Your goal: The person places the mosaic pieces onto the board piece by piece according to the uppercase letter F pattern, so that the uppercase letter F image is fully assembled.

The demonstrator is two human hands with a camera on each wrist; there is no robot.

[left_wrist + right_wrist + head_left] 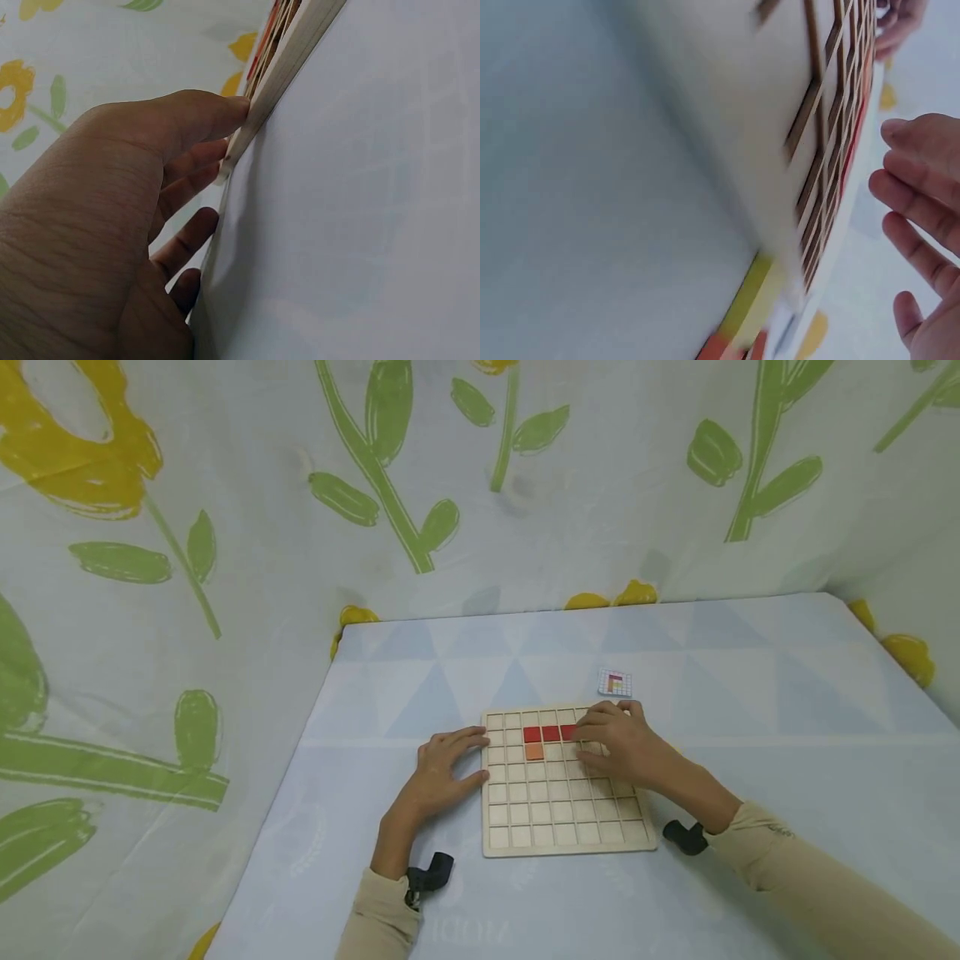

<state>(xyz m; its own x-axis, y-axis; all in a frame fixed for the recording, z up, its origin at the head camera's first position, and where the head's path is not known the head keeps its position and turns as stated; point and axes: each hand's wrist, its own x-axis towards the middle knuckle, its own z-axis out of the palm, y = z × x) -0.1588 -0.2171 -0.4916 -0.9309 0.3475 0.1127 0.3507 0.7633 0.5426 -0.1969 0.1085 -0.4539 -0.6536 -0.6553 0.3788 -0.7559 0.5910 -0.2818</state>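
Note:
A wooden grid board point(517, 837) lies on the table, its squares divided by thin raised strips. Red square tiles point(551, 733) sit in a row near its far side, with one orange tile point(534, 751) below the leftmost. My left hand point(442, 777) rests at the board's left edge; the thumb point(225, 116) touches its side. Over the board's far right part is my right hand point(618, 743), covering some squares, its fingertips close to the red row's right end. Its fingers point(915, 202) show nothing between them in the right wrist view.
Behind the board lies a small pattern card point(615, 682) with a coloured grid. A yellow piece point(748, 300) and red pieces point(718, 346) lie beside the board's right edge, mostly hidden by my forearm in the head view. Flower-patterned cloth point(525, 543) hangs behind the table.

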